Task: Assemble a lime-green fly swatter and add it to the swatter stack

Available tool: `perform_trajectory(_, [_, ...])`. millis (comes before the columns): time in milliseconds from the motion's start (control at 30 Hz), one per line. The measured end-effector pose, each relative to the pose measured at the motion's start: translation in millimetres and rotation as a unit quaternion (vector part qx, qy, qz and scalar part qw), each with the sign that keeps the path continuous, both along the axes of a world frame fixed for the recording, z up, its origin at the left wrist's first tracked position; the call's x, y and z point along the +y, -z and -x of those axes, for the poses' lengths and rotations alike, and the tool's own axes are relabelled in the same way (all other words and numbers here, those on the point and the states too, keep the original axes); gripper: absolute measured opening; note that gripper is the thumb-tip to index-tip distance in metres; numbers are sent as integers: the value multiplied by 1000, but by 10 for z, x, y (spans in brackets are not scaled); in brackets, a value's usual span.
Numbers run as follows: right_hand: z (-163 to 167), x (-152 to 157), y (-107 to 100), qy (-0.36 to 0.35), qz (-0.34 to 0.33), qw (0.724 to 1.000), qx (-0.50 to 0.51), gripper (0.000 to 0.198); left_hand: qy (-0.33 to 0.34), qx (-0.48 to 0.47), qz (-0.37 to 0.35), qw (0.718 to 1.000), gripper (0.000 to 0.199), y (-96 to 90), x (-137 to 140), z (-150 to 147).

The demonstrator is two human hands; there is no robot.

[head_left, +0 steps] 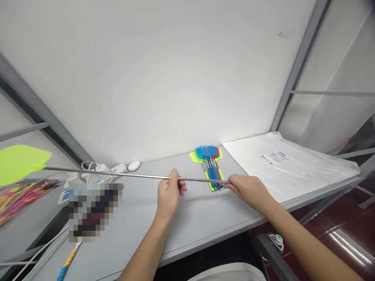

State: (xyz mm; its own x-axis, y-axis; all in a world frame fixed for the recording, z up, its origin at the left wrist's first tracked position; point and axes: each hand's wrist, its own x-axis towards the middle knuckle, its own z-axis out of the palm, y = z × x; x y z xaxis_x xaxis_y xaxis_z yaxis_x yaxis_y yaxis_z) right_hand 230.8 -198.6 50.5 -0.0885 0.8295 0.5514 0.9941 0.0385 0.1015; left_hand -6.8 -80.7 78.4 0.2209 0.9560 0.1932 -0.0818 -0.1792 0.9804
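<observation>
A fly swatter with a long metal rod (129,175) stretches across the view above the table. Its yellow-green flap (22,164) reaches the left edge of the picture. My right hand (247,189) is closed around the swatter's other end, hiding the handle. Partway along the rod, my left hand (170,191) grips it with curled fingers, the thumb on top. Behind the rod, near my right hand, lies a fanned bunch of several shorter fly swatters (209,166) in blue, green, red and yellow.
A white plastic-wrapped panel (288,160) covers the right of the grey table (137,230). Power strips and white plugs (102,169) with cables lie at the left, by a white mouse (134,166). Pink and yellow items (25,195) sit far left. A blurred patch hides something.
</observation>
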Motion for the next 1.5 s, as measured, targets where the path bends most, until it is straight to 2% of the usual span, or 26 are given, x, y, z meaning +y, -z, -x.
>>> perform_trajectory(100, [-124, -7, 70, -5, 1, 1000, -6, 46, -60, -12, -7, 998, 47, -9, 43, 130])
perform_trajectory(200, [-251, -34, 98, -2, -7, 1000, -8, 45, -30, -16, -8, 999, 50, 21, 41, 137])
perform_trajectory(367, [-295, -39, 112, 8, -28, 1000, 0, 34, 36, -27, 9, 999, 41, 109, -20, 42])
perform_trajectory(667, [-148, -64, 281, -18, -14, 1000, 2, 33, 52, -67, 31, 996, 49, 269, -142, 92])
perform_trajectory(767, [25, -118, 261, -13, -5, 1000, -8, 35, 67, -62, 43, 995, 52, 316, -257, -17])
perform_trajectory(933, [546, -105, 177, -60, 18, 998, -12, 39, 158, -26, 73, 984, 51, 427, -624, -317])
perform_trajectory(1067, [681, -76, 112, -67, 19, 998, 1, 40, 187, 1, 71, 980, 50, 413, -678, -246])
perform_trajectory(1133, [643, -84, 91, -68, 31, 997, 14, 37, 178, 27, 51, 982, 50, 379, -606, -79])
perform_trajectory(1233, [549, -119, 77, -64, 50, 996, 32, 33, 120, 21, 46, 991, 51, 340, -480, 241])
perform_trajectory(1367, [432, -186, 80, -63, 60, 995, 39, 31, 21, -50, 43, 998, 51, 303, -372, 637])
perform_trajectory(1500, [311, -232, 93, -73, 55, 995, 49, 28, -40, -176, 45, 983, 49, 237, -324, 913])
